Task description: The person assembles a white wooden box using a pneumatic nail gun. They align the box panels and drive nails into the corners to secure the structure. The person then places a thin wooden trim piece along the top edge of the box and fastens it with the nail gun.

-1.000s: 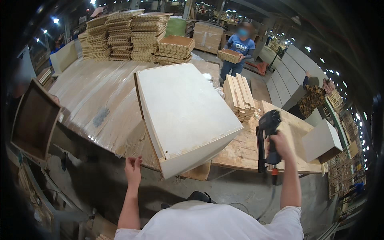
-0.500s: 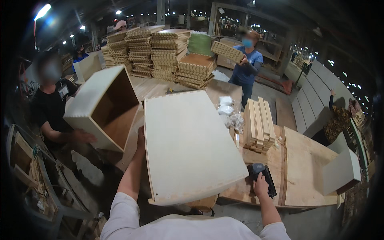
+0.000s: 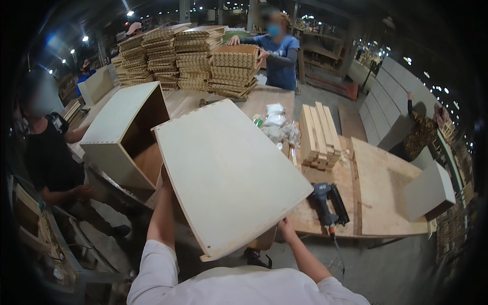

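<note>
Left of the pale box (image 3: 231,180) gaped a brown-lined open box (image 3: 121,133). The pale box itself, smooth, with toothed joints, slanted between left hand (image 3: 164,176) and right hand (image 3: 286,229); right of it, straight wooden planks (image 3: 319,136) and a black nail gun (image 3: 321,204)! Left arm reached up alongside, grip hidden, closure impossible to tell; right arm angled in, grip at the lower edge, tightness unclear.
</note>
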Motion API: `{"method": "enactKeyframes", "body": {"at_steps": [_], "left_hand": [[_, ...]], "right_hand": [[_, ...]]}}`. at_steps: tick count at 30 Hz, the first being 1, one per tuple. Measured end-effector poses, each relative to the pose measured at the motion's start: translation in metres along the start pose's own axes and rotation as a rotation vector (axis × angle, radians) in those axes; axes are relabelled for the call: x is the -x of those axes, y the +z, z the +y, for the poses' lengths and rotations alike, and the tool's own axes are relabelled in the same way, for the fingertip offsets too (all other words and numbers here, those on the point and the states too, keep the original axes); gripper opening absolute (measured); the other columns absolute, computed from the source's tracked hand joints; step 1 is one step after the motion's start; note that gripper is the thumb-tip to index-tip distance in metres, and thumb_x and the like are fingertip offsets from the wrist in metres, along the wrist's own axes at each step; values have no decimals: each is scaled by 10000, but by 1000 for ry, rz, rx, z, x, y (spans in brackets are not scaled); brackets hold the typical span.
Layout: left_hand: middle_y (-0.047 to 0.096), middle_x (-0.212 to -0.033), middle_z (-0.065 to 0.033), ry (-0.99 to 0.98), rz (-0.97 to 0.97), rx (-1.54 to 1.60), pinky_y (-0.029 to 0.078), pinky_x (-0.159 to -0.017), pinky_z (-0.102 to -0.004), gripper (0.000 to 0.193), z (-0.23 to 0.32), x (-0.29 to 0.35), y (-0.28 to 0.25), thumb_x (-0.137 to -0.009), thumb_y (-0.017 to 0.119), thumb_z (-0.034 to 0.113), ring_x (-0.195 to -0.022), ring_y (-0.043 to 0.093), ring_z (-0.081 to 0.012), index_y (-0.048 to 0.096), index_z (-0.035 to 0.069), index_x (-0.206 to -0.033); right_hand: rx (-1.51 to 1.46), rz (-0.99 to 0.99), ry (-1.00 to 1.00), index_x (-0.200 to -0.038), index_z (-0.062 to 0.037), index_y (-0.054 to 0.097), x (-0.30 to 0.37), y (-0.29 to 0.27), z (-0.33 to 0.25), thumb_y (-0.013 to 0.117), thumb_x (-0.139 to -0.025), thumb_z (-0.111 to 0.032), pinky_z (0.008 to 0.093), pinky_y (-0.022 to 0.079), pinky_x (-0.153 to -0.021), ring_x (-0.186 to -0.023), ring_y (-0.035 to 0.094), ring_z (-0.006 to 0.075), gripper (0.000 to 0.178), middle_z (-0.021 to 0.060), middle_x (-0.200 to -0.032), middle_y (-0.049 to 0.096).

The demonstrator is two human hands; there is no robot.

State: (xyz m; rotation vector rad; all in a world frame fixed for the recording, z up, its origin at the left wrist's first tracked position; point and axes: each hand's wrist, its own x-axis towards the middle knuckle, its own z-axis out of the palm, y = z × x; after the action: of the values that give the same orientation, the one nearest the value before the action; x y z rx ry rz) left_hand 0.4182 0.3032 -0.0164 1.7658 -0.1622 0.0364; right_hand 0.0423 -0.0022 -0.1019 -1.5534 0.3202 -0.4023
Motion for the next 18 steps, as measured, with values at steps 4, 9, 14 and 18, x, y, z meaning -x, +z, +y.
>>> {"method": "enactKeyframes", "body": {"at_steps": [4, 9, 14, 18], "left_hand": [[662, -941, -214, 42, 236, -70, 496, -762, -424, 493, 12, 45, -42, -975, 416, 429, -898, 636, -365, 638, -11, -991], [650, -906, -256, 193, 387, -797, 457, -761, -499, 616, 59, 89, -153, -971, 351, 508, -899, 614, -424, 657, -26, -990], [623, -857, -305, 82, 204, -970, 451, -762, -527, 662, 161, 106, -156, -949, 349, 535, -887, 595, -476, 665, -45, -911], [609, -908, -331, 27, 33, -1173, 439, -807, -526, 658, 152, 75, -159, -950, 337, 506, -925, 587, -475, 654, -69, -929]], "right_hand": [[109, 46, -25, -1146, -6, 554, -13, -10, -11, 519, -941, -417, 305, 428, -849, -942, 529, 141, 460, 25, -992, 597], [-227, 96, 28, -1099, 7, 583, -55, 48, -82, 414, -987, -436, 262, 447, -763, -866, 540, 97, 487, 25, -940, 614], [-248, 35, 280, -1211, 15, 575, -110, 55, -98, 386, -965, -538, 314, 466, -827, -955, 585, 191, 634, 102, -1068, 639], [6, -42, 398, -1220, 14, 573, -160, 42, -66, 396, -965, -523, 345, 468, -853, -975, 590, 225, 621, 113, -1076, 640]]}}
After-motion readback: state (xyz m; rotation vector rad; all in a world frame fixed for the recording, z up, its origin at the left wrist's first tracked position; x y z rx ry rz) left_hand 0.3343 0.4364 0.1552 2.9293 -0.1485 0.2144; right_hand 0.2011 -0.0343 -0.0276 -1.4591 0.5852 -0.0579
